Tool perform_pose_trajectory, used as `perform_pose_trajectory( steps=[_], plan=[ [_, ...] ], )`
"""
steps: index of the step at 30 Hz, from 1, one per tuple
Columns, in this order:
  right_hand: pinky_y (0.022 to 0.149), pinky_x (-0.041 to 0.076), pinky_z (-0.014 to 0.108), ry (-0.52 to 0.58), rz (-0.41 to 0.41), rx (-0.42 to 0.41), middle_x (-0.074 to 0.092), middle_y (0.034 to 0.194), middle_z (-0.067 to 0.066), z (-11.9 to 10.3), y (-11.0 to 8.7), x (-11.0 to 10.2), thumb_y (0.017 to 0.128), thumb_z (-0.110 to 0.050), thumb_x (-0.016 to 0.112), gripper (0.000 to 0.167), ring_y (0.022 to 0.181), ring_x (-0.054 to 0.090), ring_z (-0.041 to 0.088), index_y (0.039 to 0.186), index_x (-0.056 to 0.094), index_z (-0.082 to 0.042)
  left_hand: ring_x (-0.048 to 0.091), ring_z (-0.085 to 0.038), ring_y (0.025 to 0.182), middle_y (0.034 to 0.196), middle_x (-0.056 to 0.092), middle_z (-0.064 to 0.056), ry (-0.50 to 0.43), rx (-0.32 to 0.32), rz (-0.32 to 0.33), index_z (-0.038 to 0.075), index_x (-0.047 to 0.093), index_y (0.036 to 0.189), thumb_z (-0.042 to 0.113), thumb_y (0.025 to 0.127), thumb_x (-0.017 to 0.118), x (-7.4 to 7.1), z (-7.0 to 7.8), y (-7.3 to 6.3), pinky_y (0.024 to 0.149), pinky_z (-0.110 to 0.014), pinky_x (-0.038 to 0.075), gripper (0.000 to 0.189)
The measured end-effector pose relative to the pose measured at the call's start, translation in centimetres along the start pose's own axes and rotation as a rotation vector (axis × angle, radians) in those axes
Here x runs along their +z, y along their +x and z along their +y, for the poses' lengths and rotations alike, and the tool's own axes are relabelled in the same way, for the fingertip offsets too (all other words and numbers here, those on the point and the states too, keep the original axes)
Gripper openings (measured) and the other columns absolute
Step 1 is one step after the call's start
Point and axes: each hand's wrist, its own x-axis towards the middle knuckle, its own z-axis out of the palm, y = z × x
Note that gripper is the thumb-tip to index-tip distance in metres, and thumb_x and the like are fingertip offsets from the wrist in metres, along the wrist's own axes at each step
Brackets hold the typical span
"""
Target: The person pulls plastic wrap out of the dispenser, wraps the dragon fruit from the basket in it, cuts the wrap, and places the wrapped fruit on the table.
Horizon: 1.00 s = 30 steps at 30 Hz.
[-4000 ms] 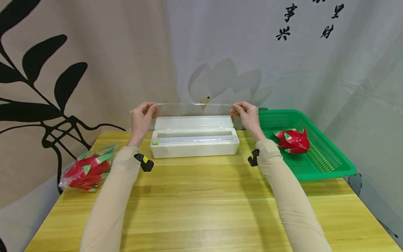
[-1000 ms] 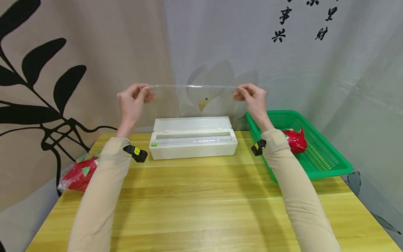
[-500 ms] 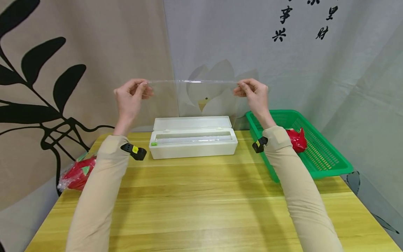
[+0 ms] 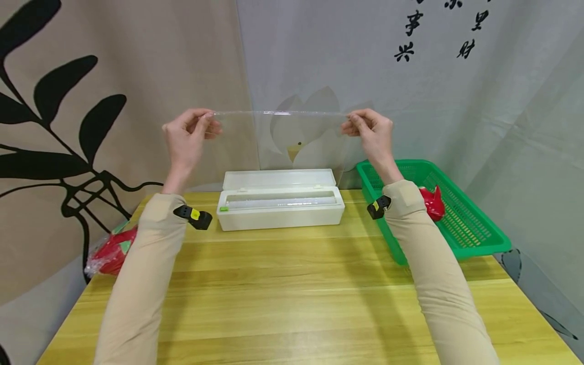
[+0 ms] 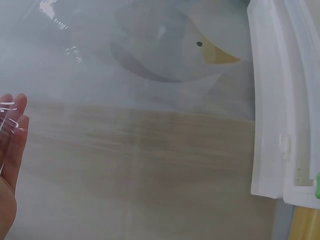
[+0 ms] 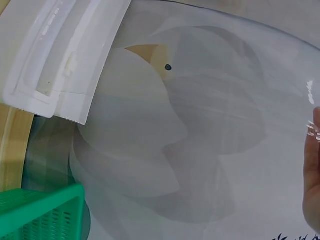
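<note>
A clear sheet of plastic wrap (image 4: 283, 113) is stretched level between my two raised hands. My left hand (image 4: 189, 134) pinches its left upper corner between thumb and fingers, and my right hand (image 4: 370, 133) pinches the right one. Below them a white wrap dispenser box (image 4: 280, 218) stands at the back of the table, its lid (image 4: 279, 178) tipped back. Inside lies the wrap roll (image 4: 280, 202), and the film runs up from the box area. In the left wrist view, glints on the film show at the fingers (image 5: 19, 110); the right wrist view catches similar glints beside the fingers (image 6: 315, 125).
On the right of the wooden table (image 4: 292, 294) sits a green basket (image 4: 483, 243) holding a red dragon fruit (image 4: 433, 203), partly behind my right sleeve. A plastic-wrapped red and green dragon fruit (image 4: 111, 253) lies at the left edge, partly covered by my left sleeve. A printed curtain (image 4: 182, 76) hangs behind.
Both hands have risen and spread slightly apart, drawing the wrap higher above the box. The box has stayed in place; the basket appears shifted slightly left from the earliest frame.
</note>
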Motion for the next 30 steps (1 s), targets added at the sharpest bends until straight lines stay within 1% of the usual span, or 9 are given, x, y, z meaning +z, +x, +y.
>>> perform_pose_trajectory(
  steps=[5,11,13,18,20,22,27,30],
  plan=[
    [0.069,0.056,0.019,0.020,0.002,-0.006,0.070,0.071,-0.010,-0.4,0.2,-0.1,0.094,-0.005,0.056,0.014,0.067,0.068,0.006,0.092,0.070,-0.002,0.065,0.004,0.062,0.070,0.065,0.024,-0.034,0.015,0.011,0.002,0.072,0.096,0.020,0.089,0.064,0.0,0.2,0.3,0.062,-0.010,0.053,0.021],
    [0.070,0.057,0.019,0.019,0.003,-0.007,0.070,0.071,-0.009,-0.7,0.2,-0.2,0.093,-0.005,0.056,0.014,0.067,0.068,0.005,0.091,0.070,-0.003,0.065,0.005,0.061,0.070,0.066,0.024,-0.061,0.025,0.006,0.001,0.072,0.094,0.017,0.089,0.064,-0.1,0.5,0.5,0.061,-0.011,0.053,0.019],
    [0.070,0.057,0.019,0.023,0.004,-0.007,0.070,0.071,-0.009,-0.7,0.2,-0.2,0.093,-0.005,0.056,0.014,0.067,0.068,0.005,0.091,0.070,-0.003,0.065,0.005,0.061,0.070,0.066,0.024,-0.077,0.027,0.006,0.001,0.072,0.094,0.015,0.089,0.063,-0.1,1.0,0.4,0.061,-0.011,0.053,0.018],
    [0.069,0.056,0.019,0.049,0.007,-0.005,0.070,0.070,-0.009,-0.9,0.3,-0.2,0.093,-0.005,0.057,0.014,0.066,0.068,0.006,0.090,0.070,-0.003,0.065,0.004,0.060,0.069,0.066,0.023,-0.106,0.023,0.000,0.000,0.072,0.092,0.012,0.089,0.063,-0.2,2.8,0.0,0.061,-0.011,0.054,0.015],
    [0.069,0.056,0.019,0.061,0.007,0.000,0.070,0.070,-0.008,-0.9,0.3,-0.2,0.093,-0.004,0.056,0.013,0.066,0.068,0.006,0.090,0.069,-0.001,0.065,0.005,0.060,0.069,0.066,0.023,-0.107,0.021,-0.003,0.000,0.072,0.092,0.012,0.089,0.063,-0.3,3.1,-0.1,0.062,-0.011,0.054,0.015],
    [0.069,0.057,0.019,0.068,0.010,-0.001,0.070,0.070,-0.008,-0.7,0.5,-0.3,0.093,-0.005,0.056,0.014,0.066,0.068,0.006,0.090,0.069,-0.001,0.065,0.005,0.060,0.069,0.066,0.023,-0.102,0.024,0.000,0.000,0.072,0.092,0.013,0.089,0.063,-0.3,3.0,0.0,0.061,-0.011,0.054,0.015],
    [0.068,0.056,0.018,0.061,0.015,-0.017,0.071,0.071,-0.008,0.4,1.3,-0.7,0.092,-0.009,0.058,0.013,0.066,0.068,0.006,0.090,0.070,-0.005,0.065,0.004,0.060,0.069,0.066,0.023,-0.099,0.040,0.014,0.002,0.072,0.092,0.014,0.088,0.064,-0.3,2.1,0.7,0.061,-0.011,0.053,0.015],
    [0.068,0.056,0.018,0.064,0.016,-0.022,0.071,0.072,-0.008,0.6,1.6,-0.8,0.092,-0.010,0.059,0.013,0.066,0.068,0.006,0.091,0.070,-0.004,0.066,0.004,0.060,0.069,0.067,0.022,-0.094,0.048,0.015,0.001,0.072,0.092,0.014,0.088,0.065,-0.4,1.9,1.0,0.061,-0.010,0.053,0.015]
  ],
)
